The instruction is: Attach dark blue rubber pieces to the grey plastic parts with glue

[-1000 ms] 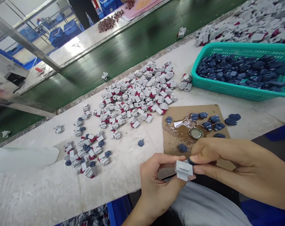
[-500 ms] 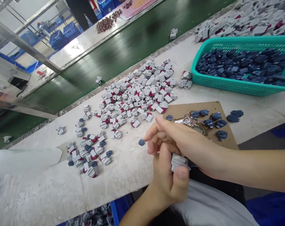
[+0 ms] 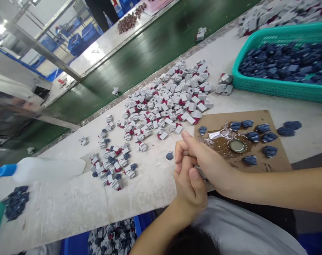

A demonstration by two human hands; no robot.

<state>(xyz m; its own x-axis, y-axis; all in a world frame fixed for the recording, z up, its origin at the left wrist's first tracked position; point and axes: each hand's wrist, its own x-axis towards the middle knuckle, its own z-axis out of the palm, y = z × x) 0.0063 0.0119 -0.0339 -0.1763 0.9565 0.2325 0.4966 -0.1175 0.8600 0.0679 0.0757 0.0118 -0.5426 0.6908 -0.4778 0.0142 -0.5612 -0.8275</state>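
Observation:
My left hand (image 3: 190,189) and my right hand (image 3: 207,163) are pressed together at the table's front edge. Both are closed round a small grey plastic piece (image 3: 201,172), of which only a sliver shows between them. My right fingers curl over my left fingers. Just right of the hands lies a brown cardboard sheet (image 3: 259,118) with a wet glue puddle, a metal bottle cap (image 3: 236,145) and several dark blue pieces (image 3: 249,160). One loose dark blue piece (image 3: 169,156) lies left of my hands.
A big pile of grey and red pieces (image 3: 171,102) covers the table's middle; a smaller mixed cluster (image 3: 113,168) lies to its left. A teal basket (image 3: 283,91) of dark blue pieces stands at right. A white bottle (image 3: 46,168) lies far left. A green conveyor belt (image 3: 150,53) runs behind.
My hands went from holding the grey piece apart at the fingertips to closing together over it, hiding it. The view shifted right and down, bringing the bottle and a dark blue pile into sight.

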